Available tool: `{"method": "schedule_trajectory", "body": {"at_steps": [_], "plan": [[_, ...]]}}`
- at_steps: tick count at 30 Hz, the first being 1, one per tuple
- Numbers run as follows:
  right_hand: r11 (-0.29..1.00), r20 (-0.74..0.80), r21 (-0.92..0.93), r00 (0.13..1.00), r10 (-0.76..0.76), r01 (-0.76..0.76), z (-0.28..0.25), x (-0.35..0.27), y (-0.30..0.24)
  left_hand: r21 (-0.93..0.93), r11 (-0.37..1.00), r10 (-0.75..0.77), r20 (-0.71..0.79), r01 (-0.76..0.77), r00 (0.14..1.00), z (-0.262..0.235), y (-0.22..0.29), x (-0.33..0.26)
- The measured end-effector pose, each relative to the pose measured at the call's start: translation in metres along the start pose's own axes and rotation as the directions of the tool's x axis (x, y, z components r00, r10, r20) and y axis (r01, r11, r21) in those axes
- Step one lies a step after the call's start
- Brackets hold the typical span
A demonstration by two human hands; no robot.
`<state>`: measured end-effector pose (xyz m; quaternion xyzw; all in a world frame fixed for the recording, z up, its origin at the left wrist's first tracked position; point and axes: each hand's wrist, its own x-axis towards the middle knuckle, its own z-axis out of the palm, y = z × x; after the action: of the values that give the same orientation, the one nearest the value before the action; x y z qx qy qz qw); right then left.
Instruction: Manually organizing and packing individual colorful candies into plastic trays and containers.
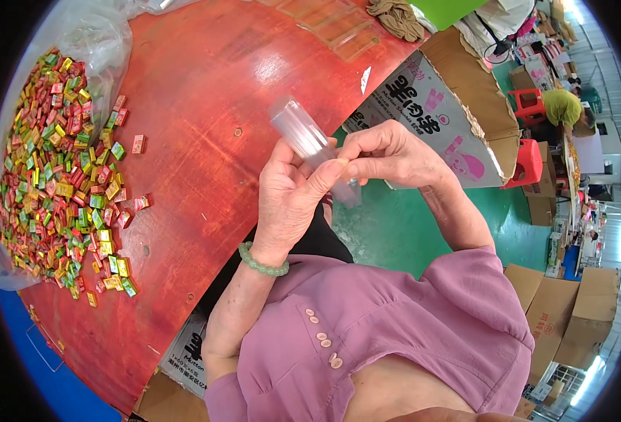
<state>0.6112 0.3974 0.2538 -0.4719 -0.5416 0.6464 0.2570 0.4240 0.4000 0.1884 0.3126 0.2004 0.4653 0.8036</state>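
My left hand [289,193], with a green bead bracelet [263,262] at its wrist, is closed around a clear plastic box [298,128], long and narrow. The box tilts up and to the left, over the front edge of the red table [205,141]. The fingers of my right hand [395,155] pinch at the box's nearer end, beside my left thumb. Whether they hold the box itself or a flap of it is hidden. To the left, a large heap of small wrapped packets [64,176] in red, yellow and green lies on a clear plastic sheet [106,42].
More clear plastic boxes [331,28] lie at the table's far edge near a brown cloth [397,17]. An open printed carton [423,119] stands right of the table. Red stools [527,163], a person in a yellow-green top [562,109] and cardboard boxes [553,320] are farther right.
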Motion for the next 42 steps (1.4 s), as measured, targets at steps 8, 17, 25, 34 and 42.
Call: {"method": "schedule_trajectory", "body": {"at_steps": [8,17,25,34,42], "plan": [[0.991,-0.035,0.135,0.999,0.021,-0.017,0.004,-0.005,0.008,0.097,0.995,0.030,-0.016,-0.028,0.999,0.006,-0.005,0.002],[0.994,-0.021,0.066,0.996,0.083,-0.082,-0.005,-0.011,0.014,0.098,0.995,-0.007,0.021,0.005,1.000,0.006,-0.006,0.004],[0.184,-0.121,-0.983,0.673,-0.730,0.023,-0.060,-0.014,0.007,0.039,0.999,-0.023,-0.098,0.027,0.995,0.002,-0.004,0.005],[-0.262,0.072,-0.958,0.782,-0.619,-0.119,-0.168,0.012,0.052,-0.054,0.994,-0.100,-0.078,0.096,0.992,-0.001,0.000,-0.001],[-0.093,-0.145,-0.971,0.853,-0.502,-0.220,-0.165,0.023,0.042,-0.062,0.996,-0.064,-0.073,0.060,0.995,-0.004,0.001,-0.002]]}}
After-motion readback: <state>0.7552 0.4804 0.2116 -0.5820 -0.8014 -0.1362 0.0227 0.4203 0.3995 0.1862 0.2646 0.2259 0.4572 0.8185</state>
